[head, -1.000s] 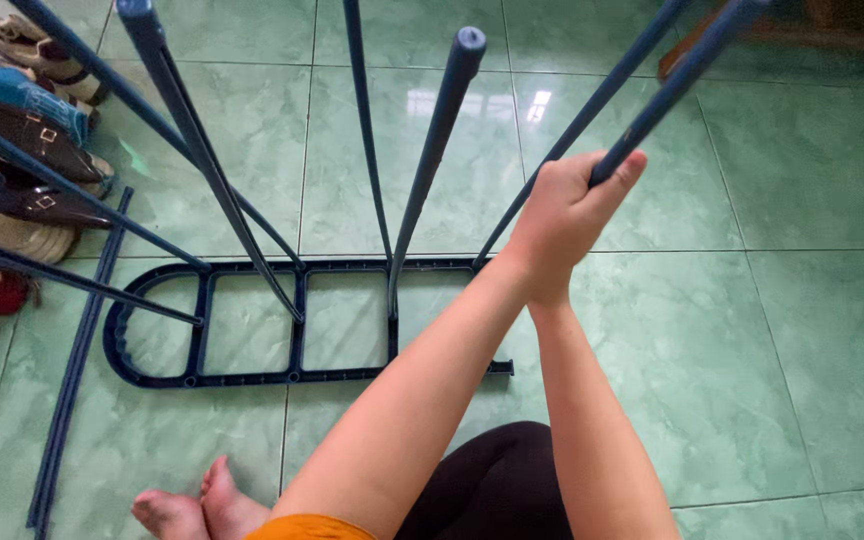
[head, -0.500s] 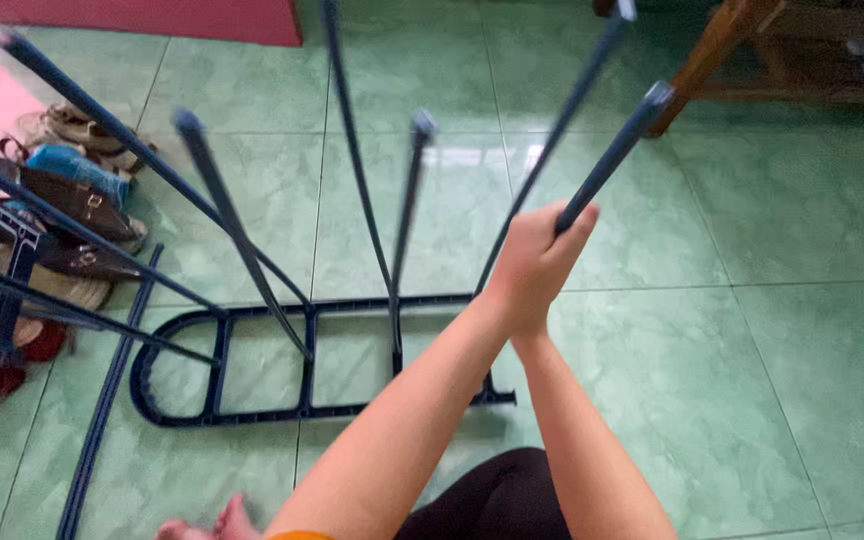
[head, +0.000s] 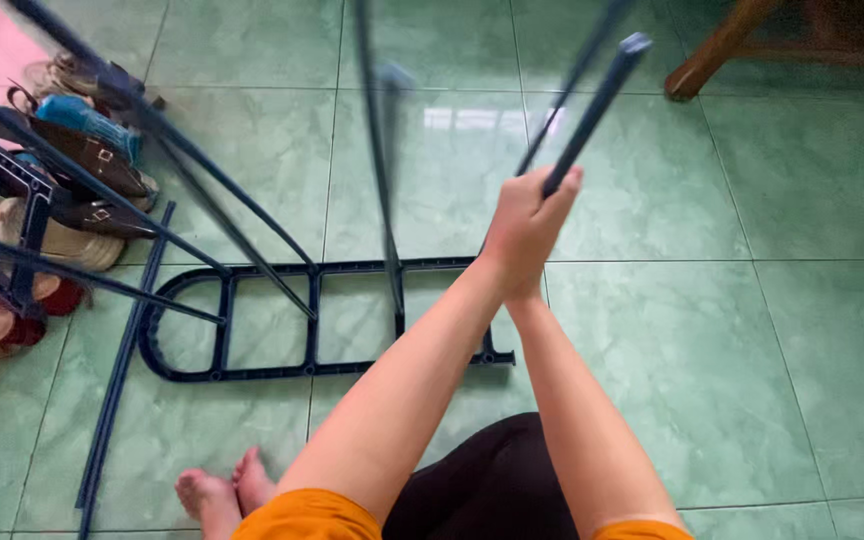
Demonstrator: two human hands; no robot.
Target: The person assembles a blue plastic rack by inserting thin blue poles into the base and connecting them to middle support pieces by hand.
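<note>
Two hands (head: 524,228), one over the other, grip a dark blue rod (head: 592,112) near its middle; which hand lies on top cannot be told; the rod's long axis rises from the blue rack base (head: 252,372) flat on the green tiled floor (head: 812,300), slanting up and to the right, its capped end uppermost; shoes (head: 82,160) sit at left.

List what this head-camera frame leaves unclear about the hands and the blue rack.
- Right hand: hidden behind the left hand, so its hold on the blue rod can't be judged.
- Rod's lower end: covered by the arms.
- Middle rod: motion-blurred.
- Other rods' tops: cut off by the top edge.
- Shoes: partly behind rods.
</note>
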